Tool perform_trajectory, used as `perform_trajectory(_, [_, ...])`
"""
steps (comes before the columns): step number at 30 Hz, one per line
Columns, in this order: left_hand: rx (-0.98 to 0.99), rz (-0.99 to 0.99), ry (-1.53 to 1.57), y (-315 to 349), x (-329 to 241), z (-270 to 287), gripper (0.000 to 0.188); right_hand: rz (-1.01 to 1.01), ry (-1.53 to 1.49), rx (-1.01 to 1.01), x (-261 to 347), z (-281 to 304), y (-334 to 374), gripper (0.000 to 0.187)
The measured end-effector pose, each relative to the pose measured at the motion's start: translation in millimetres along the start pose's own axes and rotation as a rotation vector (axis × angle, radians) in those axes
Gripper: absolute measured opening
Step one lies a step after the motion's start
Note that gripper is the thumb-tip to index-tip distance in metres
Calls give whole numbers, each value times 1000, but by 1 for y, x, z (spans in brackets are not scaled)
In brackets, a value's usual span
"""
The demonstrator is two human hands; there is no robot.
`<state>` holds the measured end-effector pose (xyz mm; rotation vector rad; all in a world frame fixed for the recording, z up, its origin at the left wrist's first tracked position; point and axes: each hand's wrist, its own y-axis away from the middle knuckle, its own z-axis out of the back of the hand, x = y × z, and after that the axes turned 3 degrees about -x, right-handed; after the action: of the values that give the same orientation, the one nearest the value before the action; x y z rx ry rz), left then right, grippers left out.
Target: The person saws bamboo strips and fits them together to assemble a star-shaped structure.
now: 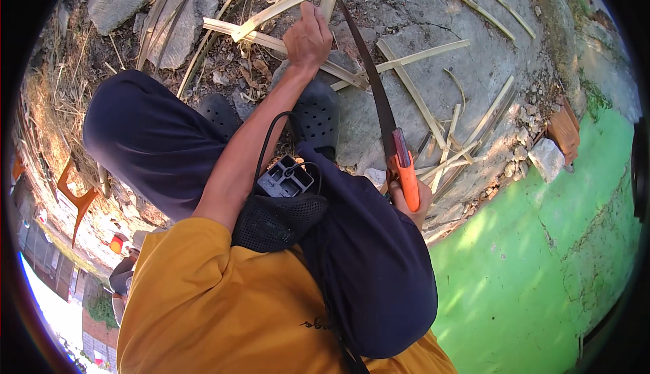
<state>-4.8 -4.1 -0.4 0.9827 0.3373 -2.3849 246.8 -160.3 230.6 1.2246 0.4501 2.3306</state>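
Far L of the saw (376, 93), a few long dark strips (159, 22) lean across a grey stone (183, 29); they run out of view up top, so can't tell if they're trimmed. Nearer the saw, same side, a long pale strip (267, 41) runs beneath my L hand (308, 39), w/ its R end close to the blade (touching or not, can't tell). A slanted strip (288, 7) sits beyond it. L fingers are curled tight, prob. round the lower end of a pale piece (330, 5) just L of the saw's tip; the exact grip is hidden. No cut shows: I see no teeth biting into a strip.

At the saw's near end, my R hand (418, 205) wraps its orange handle (408, 183), fingers closed, only partly visible. Just R of the blade, two crossed strips (414, 96) lie on the concrete (497, 56); R of the handle, shorter pieces (445, 152) make a loose criss-cross pile. Farther R of the saw, up by its tip, lie two more long strips (467, 0).

Status est.: approx. midway. A fair no. of pieces look separated and set down, none joined afaik; what's left is prob. the stuff by my L hand, plus maybe the dark lengths.
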Motion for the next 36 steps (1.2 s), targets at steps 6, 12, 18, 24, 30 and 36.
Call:
perform_trajectory(6, [27,-1,29,-1,2,1,21,380,326,259,0,20,-20,6])
perform_trajectory(12, [4,-31,29,-1,2,-2,20,167,162,238,-15,4,-3,10])
perform_trajectory(18, [30,30,29,-1,-1,3,21,-42,70,240,2,30,-30,13])
perform_trajectory(24, [36,31,15,-2,-3,6,22,14,128,234,18,23,-8,13])
perform_trajectory(30, [-9,-16,36,-2,-2,4,20,68,180,260,21,23,-7,17])
perform_trajectory(36, [37,28,47,-3,-1,4,21,56,123,303,-15,50,-33,26])
